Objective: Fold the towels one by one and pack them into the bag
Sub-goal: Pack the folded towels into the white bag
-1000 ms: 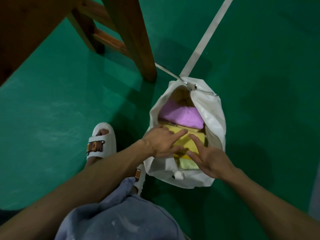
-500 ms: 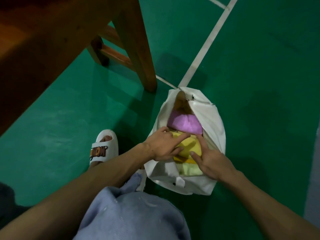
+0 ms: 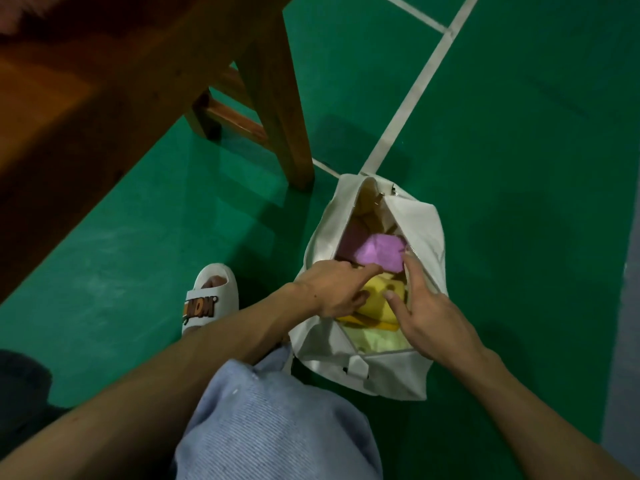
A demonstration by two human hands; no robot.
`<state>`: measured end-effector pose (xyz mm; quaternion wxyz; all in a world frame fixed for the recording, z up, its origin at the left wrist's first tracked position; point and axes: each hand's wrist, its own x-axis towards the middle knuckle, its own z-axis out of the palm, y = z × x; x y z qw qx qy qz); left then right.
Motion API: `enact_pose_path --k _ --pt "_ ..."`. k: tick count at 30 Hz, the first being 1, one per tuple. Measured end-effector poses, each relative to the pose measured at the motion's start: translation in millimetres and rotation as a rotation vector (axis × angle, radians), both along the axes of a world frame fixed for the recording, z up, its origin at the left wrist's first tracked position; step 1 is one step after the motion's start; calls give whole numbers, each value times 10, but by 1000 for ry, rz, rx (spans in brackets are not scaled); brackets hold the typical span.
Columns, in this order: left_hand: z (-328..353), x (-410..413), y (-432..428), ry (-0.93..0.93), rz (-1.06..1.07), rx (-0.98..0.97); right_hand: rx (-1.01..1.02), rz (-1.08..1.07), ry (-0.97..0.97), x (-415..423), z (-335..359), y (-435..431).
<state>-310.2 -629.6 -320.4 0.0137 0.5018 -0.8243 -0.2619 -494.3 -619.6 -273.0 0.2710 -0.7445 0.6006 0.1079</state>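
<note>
Left hand (image 3: pixel 337 289) and right hand (image 3: pixel 427 308) lie flat, no grip closed, pressing the yellow towel (image 3: pixel 375 293) inside the bag (image 3: pixel 424 230), purple towel (image 3: pixel 379 252) just beyond the fingertips (image 3: pixel 376 269). I'd push evenly so the fold doesn't pop.

One readable mark only: orange block letters on the strap of the white slipper (image 3: pixel 207 306), left of the bag (image 3: pixel 424 230). Looks like "NOM", leading part unclear. No legible print on the bag.
</note>
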Motion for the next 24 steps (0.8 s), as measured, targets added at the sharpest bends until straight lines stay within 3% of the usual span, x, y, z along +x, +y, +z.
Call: enact_pose_path --k 12,20,24 --pt "-24 32 -54 -114 45 154 29 -100 62 23 0 -33" --pt "28 -32 -61 2 269 186 31 -195 31 -42 186 18" --pt "40 8 -68 37 224 282 65 -207 43 -76 71 15"
